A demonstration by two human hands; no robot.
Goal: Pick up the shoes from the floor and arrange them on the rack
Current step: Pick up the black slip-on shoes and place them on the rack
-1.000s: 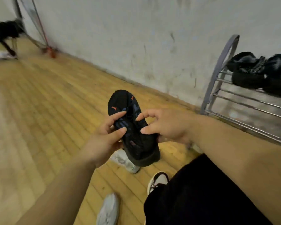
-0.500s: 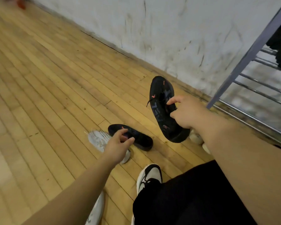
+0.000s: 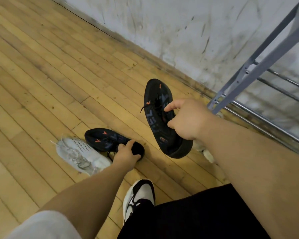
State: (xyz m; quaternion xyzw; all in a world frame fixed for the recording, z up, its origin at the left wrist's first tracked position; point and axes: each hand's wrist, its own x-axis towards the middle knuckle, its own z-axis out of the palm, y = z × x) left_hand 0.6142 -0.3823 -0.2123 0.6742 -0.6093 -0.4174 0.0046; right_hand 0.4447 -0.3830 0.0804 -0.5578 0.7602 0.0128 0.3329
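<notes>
My right hand (image 3: 185,119) grips a black shoe with orange marks (image 3: 158,107) by its collar and holds it in the air, toe pointing away from me. Its twin, a second black shoe (image 3: 104,138), lies on the wooden floor, and my left hand (image 3: 126,155) grips it at the heel opening. Right beside it on the left lies a white sneaker (image 3: 76,152). The grey metal rack (image 3: 259,66) stands at the right against the wall; only its side frame and lower bars show.
My own foot in a black-and-white sneaker (image 3: 139,195) stands near the bottom centre, with black shorts over my leg. Parts of pale shoes (image 3: 207,153) peek out behind my right forearm near the rack's foot. A scuffed white wall (image 3: 179,31) borders the floor.
My left hand has reached down from just above the floor shoe and now grips its heel. The right hand keeps the other black shoe aloft. The view has tilted further down.
</notes>
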